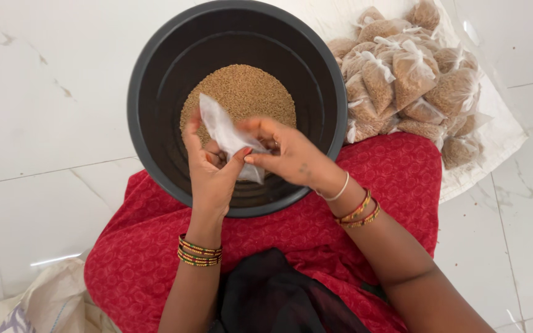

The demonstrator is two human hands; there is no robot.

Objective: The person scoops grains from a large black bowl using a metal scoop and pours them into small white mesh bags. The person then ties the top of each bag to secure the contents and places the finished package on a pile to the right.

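Observation:
A large black tub (pixel 155 74) sits in front of my lap and holds a mound of brown grain (pixel 242 92). Over its near side both hands grip one small clear plastic bag (pixel 223 129) that looks empty. My left hand (pixel 208 169) pinches the bag's lower part from the left. My right hand (pixel 285 151) holds its right side, fingers curled around the edge. The bag's lower end is partly hidden behind my fingers.
A heap of several tied clear bags filled with grain (pixel 411 77) lies on a white sack (pixel 501 139) to the right of the tub. My red cloth-covered lap (pixel 316 234) fills the foreground. A pale sack (pixel 50 305) lies at bottom left on white marble floor (pixel 44 92).

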